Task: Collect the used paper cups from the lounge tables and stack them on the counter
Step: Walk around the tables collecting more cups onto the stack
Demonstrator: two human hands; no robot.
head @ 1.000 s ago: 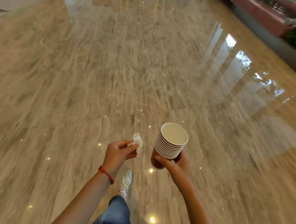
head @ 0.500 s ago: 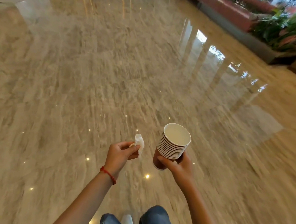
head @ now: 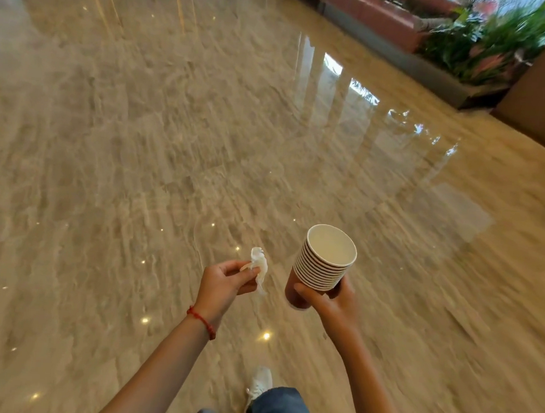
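Collecting looks done: right hand [head: 332,301] grips cup stack [head: 323,266], left hand [head: 226,283] pinches tissue [head: 258,265]; counter unseen, stacking left.

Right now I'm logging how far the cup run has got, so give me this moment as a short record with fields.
left hand: left hand pinches a crumpled white tissue
right hand: right hand grips the stack of paper cups near its base
stack: nested, tilted slightly, top cup looks empty
surroundings: polished marble floor; planter far right
feet: white shoe stepping forward
counter: not in view
stage: cups in hand, not yet set down
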